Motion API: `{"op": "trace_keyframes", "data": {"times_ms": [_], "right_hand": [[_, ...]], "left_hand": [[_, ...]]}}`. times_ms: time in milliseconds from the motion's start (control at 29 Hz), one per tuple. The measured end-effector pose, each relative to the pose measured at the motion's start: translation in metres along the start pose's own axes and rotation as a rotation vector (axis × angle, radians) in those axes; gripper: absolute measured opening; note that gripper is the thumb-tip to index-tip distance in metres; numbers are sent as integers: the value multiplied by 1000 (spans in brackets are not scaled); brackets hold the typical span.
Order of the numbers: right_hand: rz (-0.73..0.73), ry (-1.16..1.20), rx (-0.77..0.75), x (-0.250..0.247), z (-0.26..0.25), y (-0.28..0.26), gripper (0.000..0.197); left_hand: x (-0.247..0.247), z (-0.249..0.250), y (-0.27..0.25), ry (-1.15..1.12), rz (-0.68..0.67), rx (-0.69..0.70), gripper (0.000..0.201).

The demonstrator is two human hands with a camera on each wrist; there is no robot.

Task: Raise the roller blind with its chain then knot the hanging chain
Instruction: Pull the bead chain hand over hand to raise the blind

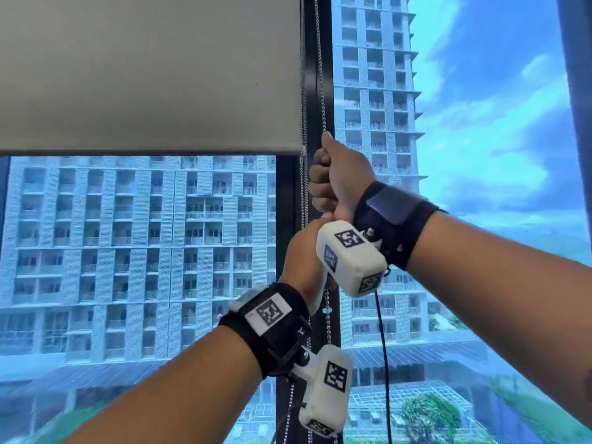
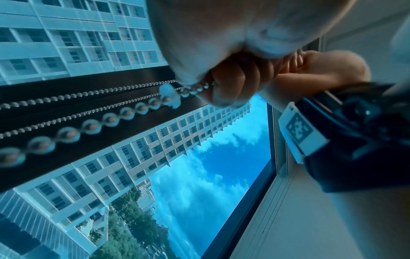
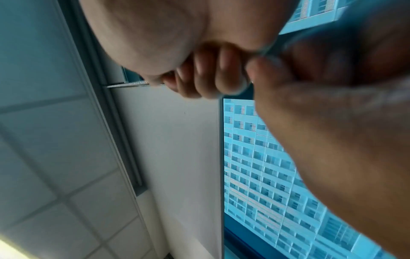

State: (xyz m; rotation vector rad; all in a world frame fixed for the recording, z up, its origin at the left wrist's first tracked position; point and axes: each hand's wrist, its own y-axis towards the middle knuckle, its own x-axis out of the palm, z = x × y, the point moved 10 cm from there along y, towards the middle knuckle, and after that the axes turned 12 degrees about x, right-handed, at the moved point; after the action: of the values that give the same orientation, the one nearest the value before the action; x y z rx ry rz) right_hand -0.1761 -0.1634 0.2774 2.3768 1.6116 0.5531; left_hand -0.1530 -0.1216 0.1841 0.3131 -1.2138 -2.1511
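Observation:
The grey roller blind [image 1: 150, 75] covers the upper part of the left window pane, and its bottom bar [image 1: 150, 151] sits about a third of the way down the head view. A metal bead chain [image 1: 321, 75] hangs along the dark window frame [image 1: 312, 43]. My right hand [image 1: 333, 177] grips the chain in a fist just below the level of the blind's bottom bar. Directly under it, my left hand [image 1: 306, 251] also grips the chain [image 2: 124, 112]. The chain hangs on below the left hand, with a small clear connector [image 2: 169, 96] on it.
Glass panes on both sides of the frame show apartment towers [image 1: 137, 251] and sky. A dark cable [image 1: 384, 363] hangs from the right wrist camera. In the right wrist view, white ceiling tiles [image 3: 55, 192] appear above the blind.

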Motion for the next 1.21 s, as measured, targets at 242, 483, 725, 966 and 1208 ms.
{"op": "trace_keyframes", "data": {"times_ms": [242,483,725,966,1208], "right_hand": [[12,46,-86,5,9,-17,52],[-42,28,-98,5,36,-24,56],[-61,-8,0,-1,84,-22,51],[-100,-332,-23,-6,103,-24,40],[-185,-616,35,-18,76,-13,26]], "left_hand": [[-14,-12,8,-108,-137,-104,25],[-30,31,47,-27,-138,18,41],[-12,46,64,-42,-118,-18,37],[-7,27,61,-90,-104,-86,39],[-10,16,49,-158,-18,-84,42]]}}
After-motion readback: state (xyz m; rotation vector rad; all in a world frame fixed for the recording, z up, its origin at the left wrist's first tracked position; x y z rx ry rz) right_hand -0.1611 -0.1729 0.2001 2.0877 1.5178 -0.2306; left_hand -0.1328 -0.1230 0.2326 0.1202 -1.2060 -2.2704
